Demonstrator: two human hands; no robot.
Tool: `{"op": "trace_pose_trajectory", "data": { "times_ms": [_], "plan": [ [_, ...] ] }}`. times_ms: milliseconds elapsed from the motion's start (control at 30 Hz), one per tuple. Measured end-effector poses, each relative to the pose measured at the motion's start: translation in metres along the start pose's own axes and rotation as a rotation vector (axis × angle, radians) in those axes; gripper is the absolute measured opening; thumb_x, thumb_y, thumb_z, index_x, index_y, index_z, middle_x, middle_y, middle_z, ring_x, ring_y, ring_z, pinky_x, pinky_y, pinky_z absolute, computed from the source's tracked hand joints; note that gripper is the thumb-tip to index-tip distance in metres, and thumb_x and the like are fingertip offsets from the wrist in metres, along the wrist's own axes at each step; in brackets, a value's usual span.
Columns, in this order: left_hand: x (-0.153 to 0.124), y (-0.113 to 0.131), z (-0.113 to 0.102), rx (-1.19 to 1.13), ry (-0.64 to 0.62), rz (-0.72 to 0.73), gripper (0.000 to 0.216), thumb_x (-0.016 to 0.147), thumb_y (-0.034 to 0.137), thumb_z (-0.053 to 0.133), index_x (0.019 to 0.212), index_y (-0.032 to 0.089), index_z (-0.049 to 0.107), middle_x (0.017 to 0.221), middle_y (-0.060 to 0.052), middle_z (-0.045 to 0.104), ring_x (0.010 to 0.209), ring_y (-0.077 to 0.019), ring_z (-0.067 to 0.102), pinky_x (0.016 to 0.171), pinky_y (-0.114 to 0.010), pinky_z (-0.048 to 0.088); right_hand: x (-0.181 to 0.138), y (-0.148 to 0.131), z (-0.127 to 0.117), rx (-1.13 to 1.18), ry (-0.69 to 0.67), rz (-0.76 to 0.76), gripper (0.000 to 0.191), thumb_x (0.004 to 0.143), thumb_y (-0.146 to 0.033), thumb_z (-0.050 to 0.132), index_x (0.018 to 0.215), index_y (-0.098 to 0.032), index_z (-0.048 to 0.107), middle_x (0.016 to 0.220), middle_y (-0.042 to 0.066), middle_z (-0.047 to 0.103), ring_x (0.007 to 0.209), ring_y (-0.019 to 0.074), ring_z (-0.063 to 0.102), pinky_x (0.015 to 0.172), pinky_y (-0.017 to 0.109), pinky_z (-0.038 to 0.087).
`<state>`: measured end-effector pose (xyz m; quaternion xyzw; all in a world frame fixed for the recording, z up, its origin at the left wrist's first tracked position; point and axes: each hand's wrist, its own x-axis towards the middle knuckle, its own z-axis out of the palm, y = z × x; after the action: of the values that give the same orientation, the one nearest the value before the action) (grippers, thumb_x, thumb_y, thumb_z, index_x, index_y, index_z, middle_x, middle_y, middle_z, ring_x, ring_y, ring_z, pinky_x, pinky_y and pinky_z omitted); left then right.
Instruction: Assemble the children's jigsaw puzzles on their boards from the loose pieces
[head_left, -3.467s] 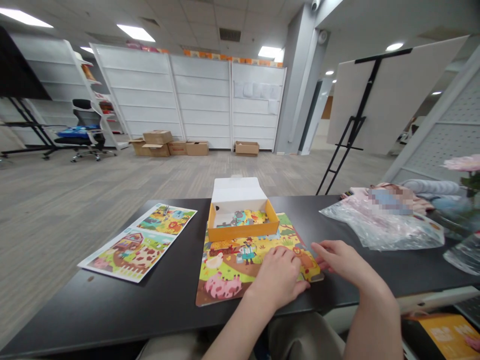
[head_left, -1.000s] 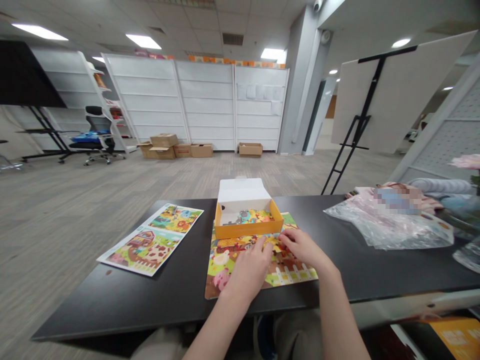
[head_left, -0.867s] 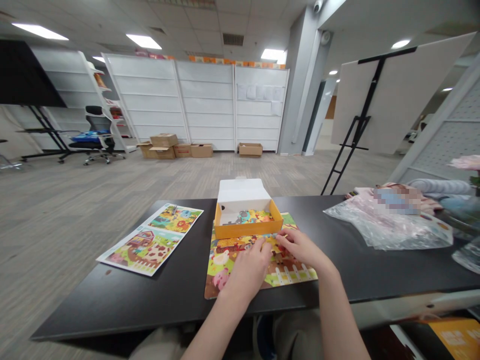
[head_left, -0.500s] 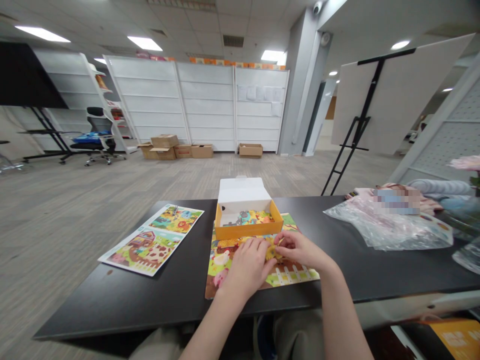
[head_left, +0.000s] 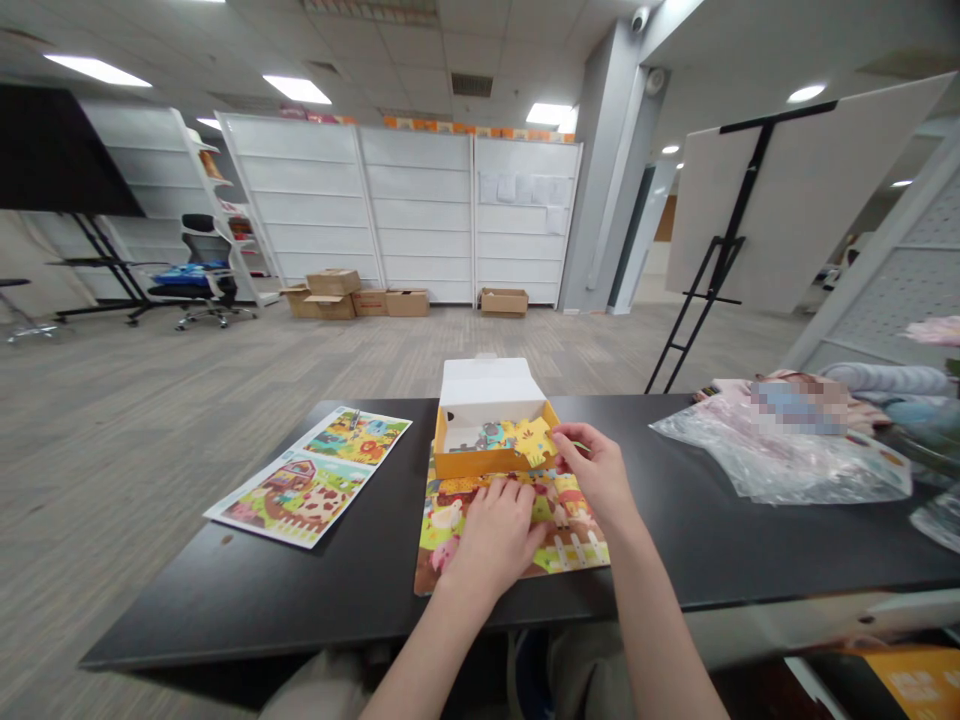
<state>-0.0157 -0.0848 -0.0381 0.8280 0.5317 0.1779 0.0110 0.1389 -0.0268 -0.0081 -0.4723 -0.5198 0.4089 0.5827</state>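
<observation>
Between the fingers of my right hand [head_left: 592,465] is a yellow puzzle piece [head_left: 534,442], held at the front right rim of an open box [head_left: 480,462]. The box is orange outside and white inside, its lid [head_left: 491,380] folded back. Colourful puzzle pieces [head_left: 491,436] lie in it. My left hand [head_left: 501,525] rests flat, fingers stretched out, on a farm-picture puzzle [head_left: 442,515] in front of the box. A chicken, a pig and a white fence show on the puzzle; part of it is hidden beneath my hand and the box.
A printed picture sheet [head_left: 311,478] lies on the black table [head_left: 375,590] at the left. Clear plastic bags [head_left: 780,455] with pink cloth are on the right. Beyond the table stand cardboard boxes [head_left: 334,295] and an easel-like stand [head_left: 720,260].
My right hand has lifted from the puzzle to the box's right front rim, with the yellow piece in its fingers. My left hand stays on the puzzle.
</observation>
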Motion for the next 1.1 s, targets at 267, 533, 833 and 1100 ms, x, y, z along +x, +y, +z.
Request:
{"op": "trace_pose_trajectory", "data": {
  "times_ms": [267,533,833,1100],
  "plan": [
    [-0.002,0.001,-0.006,0.004,-0.024,0.028,0.02,0.093,0.034,0.061,0.105,0.018,0.061,0.111,-0.01,0.067,0.109,-0.0286,0.059,0.094,-0.044,0.049,0.0,0.0,-0.02,-0.128,0.025,0.031,0.051,0.072,-0.057,0.073,0.102,-0.017,0.064,0.105,0.012,0.071,0.078,0.0218,0.071,0.062,0.032,0.06],
    [0.007,0.011,-0.002,-0.065,-0.046,0.048,0.023,0.094,0.036,0.062,0.108,0.018,0.06,0.112,-0.009,0.066,0.11,-0.0269,0.059,0.095,-0.04,0.048,-0.003,0.012,-0.074,-0.709,-0.09,0.052,0.025,0.082,-0.04,0.061,0.086,-0.019,0.072,0.084,0.009,0.076,0.072,0.0225,0.069,0.065,0.032,0.053],
    [0.031,0.037,0.01,-0.025,-0.082,0.02,0.02,0.093,0.03,0.065,0.105,0.015,0.061,0.107,-0.012,0.067,0.106,-0.0292,0.062,0.091,-0.041,0.051,-0.004,0.018,-0.074,-0.854,-0.158,0.062,0.024,0.085,-0.035,0.055,0.077,-0.02,0.071,0.075,0.007,0.076,0.069,0.0218,0.068,0.064,0.03,0.047],
    [0.031,0.047,0.016,0.096,-0.04,0.017,0.01,0.097,0.019,0.056,0.105,0.015,0.06,0.099,-0.013,0.07,0.097,-0.0295,0.067,0.081,-0.04,0.054,-0.003,0.019,-0.075,-0.852,-0.16,0.077,0.023,0.084,-0.036,0.056,0.073,-0.02,0.069,0.071,0.005,0.074,0.065,0.02,0.065,0.061,0.029,0.046]
  ]
}}
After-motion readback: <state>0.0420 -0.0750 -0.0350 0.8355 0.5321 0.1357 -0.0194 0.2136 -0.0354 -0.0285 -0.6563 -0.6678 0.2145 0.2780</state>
